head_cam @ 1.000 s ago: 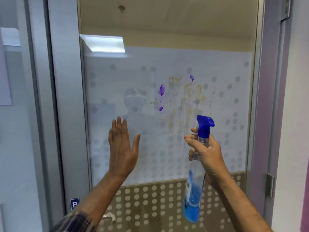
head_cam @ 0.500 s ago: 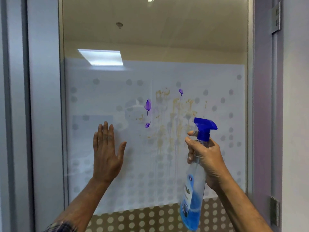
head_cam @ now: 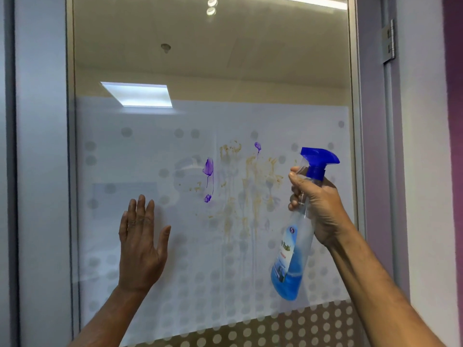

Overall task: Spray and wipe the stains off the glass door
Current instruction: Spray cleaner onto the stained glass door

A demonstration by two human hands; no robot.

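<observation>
The right hand (head_cam: 318, 206) grasps the spray bottle (head_cam: 295, 236) with clenched fingers, beside the brown and purple stains (head_cam: 240, 186) on the glass door (head_cam: 200, 58). The left hand (head_cam: 140, 246) lies flat, fingers released.

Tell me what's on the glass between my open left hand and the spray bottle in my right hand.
In the head view, between the left hand and the spray bottle the glass door carries purple stains and brownish streaked stains.

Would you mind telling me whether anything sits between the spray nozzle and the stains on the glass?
Nothing visible does. The spray bottle in the right hand faces the stains directly; the left hand rests flat lower left.
</observation>
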